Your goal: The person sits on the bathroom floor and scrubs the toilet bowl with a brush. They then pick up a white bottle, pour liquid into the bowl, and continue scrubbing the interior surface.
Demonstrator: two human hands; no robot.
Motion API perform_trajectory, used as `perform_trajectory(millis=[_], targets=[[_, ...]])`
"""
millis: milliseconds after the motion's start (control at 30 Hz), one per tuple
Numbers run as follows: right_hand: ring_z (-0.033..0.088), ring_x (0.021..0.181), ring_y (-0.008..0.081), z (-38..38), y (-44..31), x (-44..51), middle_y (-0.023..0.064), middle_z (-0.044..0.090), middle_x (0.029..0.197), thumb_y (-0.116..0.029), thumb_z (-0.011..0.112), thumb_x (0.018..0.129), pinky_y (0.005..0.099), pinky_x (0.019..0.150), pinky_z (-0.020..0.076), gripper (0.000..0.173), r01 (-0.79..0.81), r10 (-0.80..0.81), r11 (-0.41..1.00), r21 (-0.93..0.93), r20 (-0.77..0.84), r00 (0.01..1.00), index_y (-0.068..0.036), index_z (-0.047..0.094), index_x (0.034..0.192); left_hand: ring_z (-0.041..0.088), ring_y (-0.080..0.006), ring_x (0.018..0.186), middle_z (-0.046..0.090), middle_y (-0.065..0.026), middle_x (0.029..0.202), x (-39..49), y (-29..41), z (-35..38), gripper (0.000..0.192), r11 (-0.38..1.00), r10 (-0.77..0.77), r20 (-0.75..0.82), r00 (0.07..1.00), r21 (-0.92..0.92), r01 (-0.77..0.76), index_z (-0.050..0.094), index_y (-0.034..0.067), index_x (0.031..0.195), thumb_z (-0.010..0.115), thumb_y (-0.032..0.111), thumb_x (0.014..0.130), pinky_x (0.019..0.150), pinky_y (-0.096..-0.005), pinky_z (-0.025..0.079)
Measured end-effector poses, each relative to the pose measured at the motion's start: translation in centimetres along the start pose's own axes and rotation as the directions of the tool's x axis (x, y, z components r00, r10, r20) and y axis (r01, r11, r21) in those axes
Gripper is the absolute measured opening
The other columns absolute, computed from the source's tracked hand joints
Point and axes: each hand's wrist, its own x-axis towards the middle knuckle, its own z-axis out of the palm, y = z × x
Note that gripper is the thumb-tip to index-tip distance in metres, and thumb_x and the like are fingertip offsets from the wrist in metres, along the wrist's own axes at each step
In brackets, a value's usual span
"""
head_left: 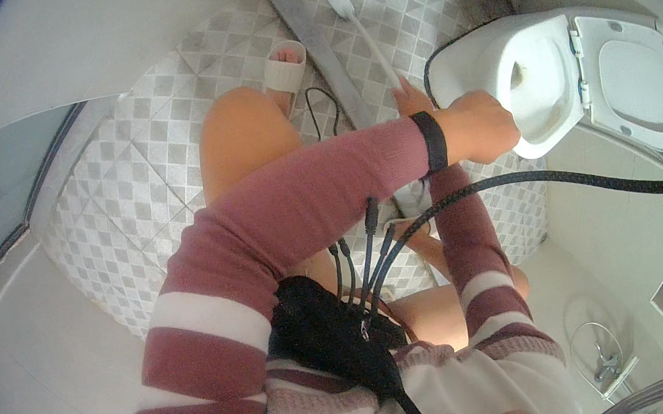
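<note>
My right hand grips the lower end of a long white handle, partly hidden behind my left forearm. That handle belongs to a scrub brush, whose head is on the grey-and-white checked floor tiles. My left arm reaches across to the right, over the right one. At the near side of the white toilet bowl, my left hand has its fingers curled down. Its palm is hidden, so whether it grips the rim or only overlaps it in view is unclear. The toilet seat is raised.
A grey sill strip crosses the floor beside my slippered foot. A black braided cable runs from my black bag to the right. A glass panel stands left; a shower mixer is on the right wall.
</note>
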Motion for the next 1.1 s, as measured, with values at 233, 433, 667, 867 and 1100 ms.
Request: perform_trajectory(millis=[233,433,667,867,1100], targets=[[0.064,0.123,0.0384,-1.3,5.0,-6.6,0.0225,0.067,0.135,-0.038,0.048,0.109,0.0476,0.101,0.0504,0.053,-0.103,0.101,0.989,0.108,0.022,0.995,-0.006,0.052,0.151,0.078,-0.0319,0.083,0.079,-0.0138,0.09,-0.8,-0.3,-0.5,0.011,0.999,0.028,-0.033,0.999,-0.036,-0.029,0.08,0.007,0.085,0.072,0.01,0.078,0.072,-0.0453,0.061],[0.063,0.122,0.0416,-1.3,1.0,3.9,0.0212,0.067,0.136,-0.033,0.053,0.107,0.0499,0.099,0.0513,0.05,-0.026,0.024,0.997,0.078,0.025,0.999,-0.004,0.055,0.147,0.078,-0.034,0.084,0.079,-0.0159,0.09,-0.6,0.2,0.5,0.012,0.998,0.012,-0.043,0.999,0.064,-0.009,0.08,0.006,0.086,0.07,0.009,0.079,0.072,-0.0457,0.061],[0.065,0.113,0.0474,0.0,6.0,-1.8,0.0297,0.068,0.124,-0.032,0.053,0.107,0.0539,0.091,0.0517,0.047,0.033,-0.032,0.999,0.014,-0.041,0.999,-0.005,0.057,0.146,0.078,-0.0344,0.082,0.078,-0.016,0.087,0.3,0.0,0.7,0.009,0.999,0.037,-0.042,0.998,-0.02,-0.038,0.079,0.005,0.081,0.072,0.009,0.076,0.07,-0.0462,0.062],[0.063,0.115,0.0488,0.3,9.6,-12.3,0.0307,0.068,0.125,-0.032,0.052,0.107,0.0545,0.094,0.0514,0.048,-0.22,0.23,0.968,0.122,-0.07,0.971,-0.005,0.056,0.147,0.078,-0.0338,0.081,0.078,-0.0158,0.086,-0.2,0.0,0.3,0.009,0.998,0.056,-0.036,0.998,-0.039,-0.057,0.079,0.007,0.079,0.074,0.009,0.072,0.069,-0.046,0.062],[0.062,0.116,0.0508,-2.1,3.2,7.2,0.0333,0.067,0.123,-0.03,0.051,0.106,0.0548,0.096,0.0518,0.053,-0.036,0.034,0.999,-0.006,-0.174,0.984,0.005,0.052,0.147,0.078,-0.0348,0.082,0.078,-0.0177,0.087,0.2,0.1,2.2,0.012,0.998,0.068,-0.052,0.996,0.01,-0.068,0.08,0.006,0.078,0.07,0.012,0.076,0.069,-0.0477,0.061]])
